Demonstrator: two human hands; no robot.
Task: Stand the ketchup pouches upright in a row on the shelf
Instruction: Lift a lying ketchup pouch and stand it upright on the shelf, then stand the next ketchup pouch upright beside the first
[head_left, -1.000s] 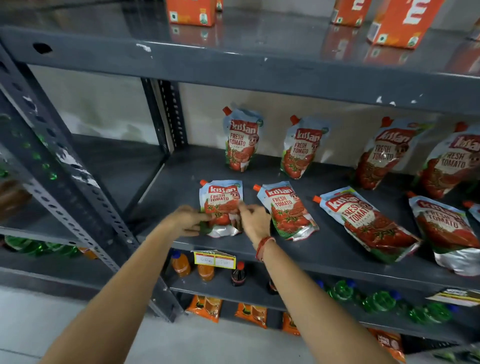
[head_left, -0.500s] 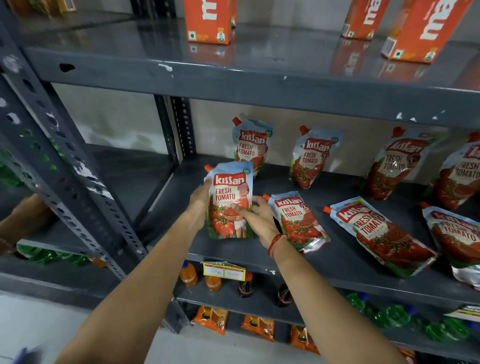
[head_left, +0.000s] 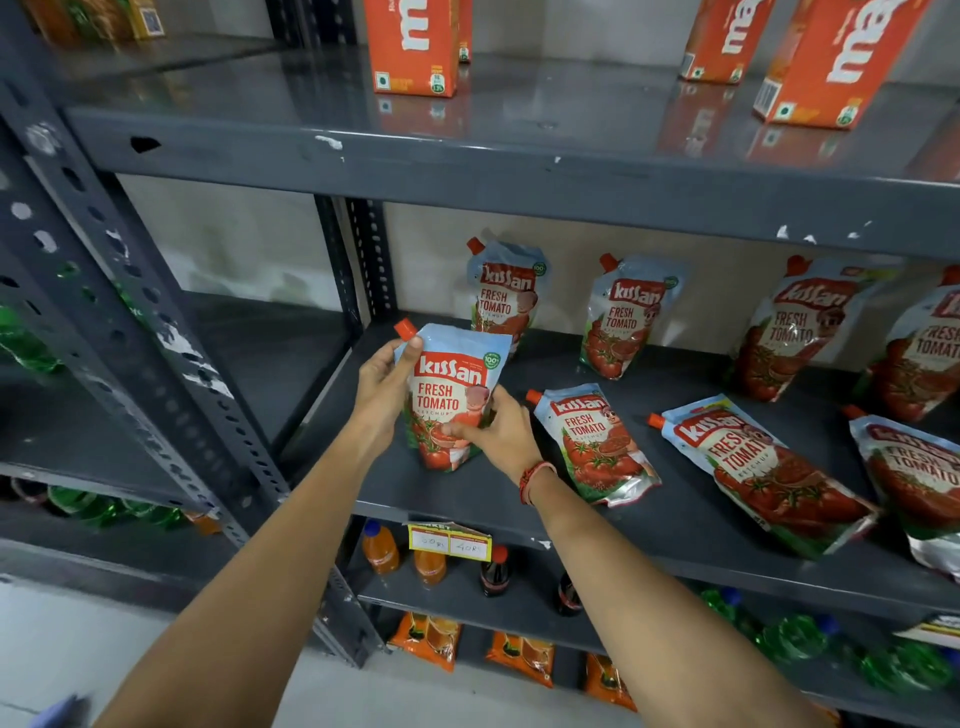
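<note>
Holding a blue-and-red plastic ketchup pouch with an orange spout cap upright at the centre of the frame, both hands are closed on it. The left hand wraps its left edge, thumb pressed near the top corner just below the cap. The right hand grips its lower right side, fingers curled across the front over the tomato print; a red thread bracelet circles that wrist. The pouch's bottom sits at or just above the front part of the dark grey metal shelf; whether it touches cannot be told.

Behind it, toward the back wall, two matching pouches stand upright: one back pouch just above the held one in the frame, a second back pouch to its right. Further right, at centre right, a third standing pouch leans against the wall. Lying flat on the shelf right of the hands are a flat pouch just beside the right hand, and a larger flat pouch toward the lower right.

On the upper shelf, at the top of the frame, stand orange cardboard cartons. Below, at lower centre, a yellow price tag hangs from the shelf edge above small drink bottles.
</note>
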